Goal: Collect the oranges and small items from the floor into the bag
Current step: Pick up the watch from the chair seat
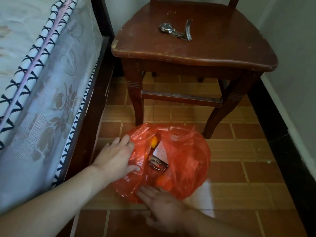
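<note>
Left hand [118, 155] fingers spread flat on red bag [186, 161] rim; right hand [164, 204] relaxed, fingertips touching bag's near edge. No legible writing.

Tiled floor [239, 168] carries the red bag [184, 161], lower centre; the chair [196, 53] above holds a watch [176, 30].

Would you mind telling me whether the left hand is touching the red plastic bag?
Touching: the head view shows the left hand with its fingers resting on the red plastic bag.
</note>
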Demonstrator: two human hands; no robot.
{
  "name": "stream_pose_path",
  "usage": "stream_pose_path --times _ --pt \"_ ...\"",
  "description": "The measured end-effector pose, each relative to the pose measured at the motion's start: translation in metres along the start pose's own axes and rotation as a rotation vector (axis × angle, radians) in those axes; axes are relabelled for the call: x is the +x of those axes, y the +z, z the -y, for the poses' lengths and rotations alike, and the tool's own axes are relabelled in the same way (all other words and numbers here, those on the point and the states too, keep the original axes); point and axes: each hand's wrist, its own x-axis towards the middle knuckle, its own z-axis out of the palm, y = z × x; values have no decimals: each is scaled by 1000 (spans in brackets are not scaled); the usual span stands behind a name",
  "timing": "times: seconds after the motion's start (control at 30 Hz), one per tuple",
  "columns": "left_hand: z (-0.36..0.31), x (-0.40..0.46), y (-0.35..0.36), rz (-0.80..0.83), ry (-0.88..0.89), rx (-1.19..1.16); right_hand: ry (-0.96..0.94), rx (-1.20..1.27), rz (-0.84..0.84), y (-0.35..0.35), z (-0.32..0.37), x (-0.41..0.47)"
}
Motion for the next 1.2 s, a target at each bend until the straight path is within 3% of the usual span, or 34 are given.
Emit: stream_pose_path --times 0.1,0.17,0.23,0.37,0.67,0.77,0.93,1.2 --pt "-7 -2 6 -32 -14 36 -116 -160 -436 -23 -13 0" --pt "-10 -2 5 -49 -34 19 -61 -227 -622 -48 -32 2" --pt "-10 -3 5 -39 -57 4 103 -316 -545 -72 -56 6" --pt "-9 -6 14 7 -66 42 261 -424 -109 -86 -108 10" --pt "-5 -6 19 6 -21 39 529 -273 -126 -71 -179 -37" --pt "-4 -5 17 -7 -11 6 473 -245 -207 -64 -177 -41" --pt "-10 -3 7 -90 12 -50 340 -142 -566 -77 -153 -43" --pt "-16 1 -18 -222 20 -102 134 -173 -919 -182 -95 -40"
